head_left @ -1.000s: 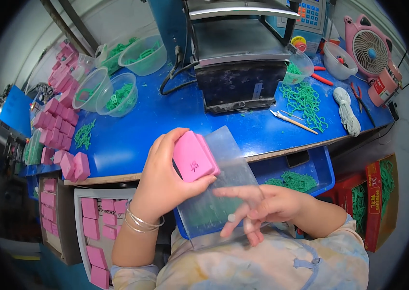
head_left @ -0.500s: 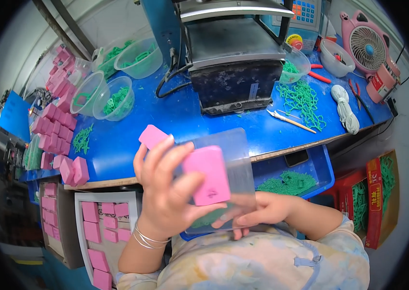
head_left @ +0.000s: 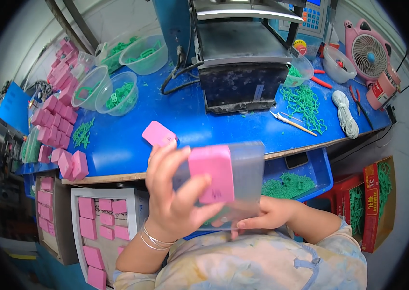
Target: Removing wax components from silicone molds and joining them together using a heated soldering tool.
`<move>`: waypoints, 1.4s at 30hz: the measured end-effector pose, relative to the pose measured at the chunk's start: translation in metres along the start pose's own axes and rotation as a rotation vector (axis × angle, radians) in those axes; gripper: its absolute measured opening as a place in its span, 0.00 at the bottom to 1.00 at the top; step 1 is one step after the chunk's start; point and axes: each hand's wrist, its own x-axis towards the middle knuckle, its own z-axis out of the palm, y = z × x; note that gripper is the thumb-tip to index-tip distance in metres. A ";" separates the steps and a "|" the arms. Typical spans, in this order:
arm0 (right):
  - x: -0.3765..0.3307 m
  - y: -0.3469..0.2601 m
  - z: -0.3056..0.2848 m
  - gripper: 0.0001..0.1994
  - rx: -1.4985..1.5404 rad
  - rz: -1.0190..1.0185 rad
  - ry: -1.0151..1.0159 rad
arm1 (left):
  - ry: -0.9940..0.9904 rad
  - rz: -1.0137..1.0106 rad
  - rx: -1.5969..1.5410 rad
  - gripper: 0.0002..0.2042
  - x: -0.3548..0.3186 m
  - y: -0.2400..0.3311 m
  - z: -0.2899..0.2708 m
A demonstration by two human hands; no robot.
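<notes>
My left hand (head_left: 173, 210) has its fingers and thumb closed around a pink, rounded block (head_left: 214, 169) with a small dark mark near its lower edge. Directly behind that block is a clear plastic container (head_left: 249, 179), tilted, with some green showing through its lower part. My right hand (head_left: 268, 215) grips the container's lower right side, its thumb in front and the other fingers partly hidden. Just beyond my left fingertips, a second pink block (head_left: 160, 133) lies on the blue tabletop (head_left: 117, 154).
A dark press machine (head_left: 243, 87) stands at the back. Clear bowls (head_left: 116, 94) of green pieces, stacked pink blocks (head_left: 55, 123) and a tray of blocks (head_left: 131, 193) are on the left. Right are green strands (head_left: 303, 108), a craft knife (head_left: 294, 123), cord (head_left: 344, 113) and a blue drawer (head_left: 327, 176).
The held pink block and the clear container have shifted a little to the right. The container's top edge has dropped slightly, and more of the block on the table shows. The view has shifted slightly too.
</notes>
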 end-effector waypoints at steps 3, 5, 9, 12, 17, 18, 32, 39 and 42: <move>-0.007 -0.021 0.001 0.31 0.412 0.073 -0.001 | -0.104 -0.189 -0.121 0.30 -0.001 -0.012 0.002; -0.014 -0.043 -0.003 0.35 0.595 0.072 -0.041 | 0.185 -0.436 -0.332 0.30 -0.003 -0.028 0.003; -0.031 -0.091 -0.010 0.40 0.846 -0.253 -0.069 | 0.064 -0.512 0.222 0.30 -0.008 -0.063 0.011; -0.029 -0.119 -0.021 0.39 0.736 -0.347 -0.020 | -0.086 -0.579 0.334 0.30 -0.013 -0.075 0.021; -0.017 -0.144 -0.045 0.37 0.641 -0.361 0.068 | -0.073 -0.601 0.329 0.28 -0.019 -0.074 0.029; -0.014 -0.149 -0.053 0.37 0.646 -0.329 0.015 | -0.052 -0.574 0.357 0.26 -0.019 -0.074 0.030; -0.035 -0.128 -0.055 0.36 0.456 -0.413 0.031 | -0.080 -0.542 0.353 0.28 -0.018 -0.074 0.031; -0.004 -0.157 -0.095 0.28 0.505 -0.271 0.180 | -0.084 -0.542 0.359 0.27 -0.019 -0.075 0.031; 0.005 -0.165 -0.099 0.22 0.468 -0.267 0.223 | -0.076 -0.535 0.374 0.28 -0.020 -0.076 0.031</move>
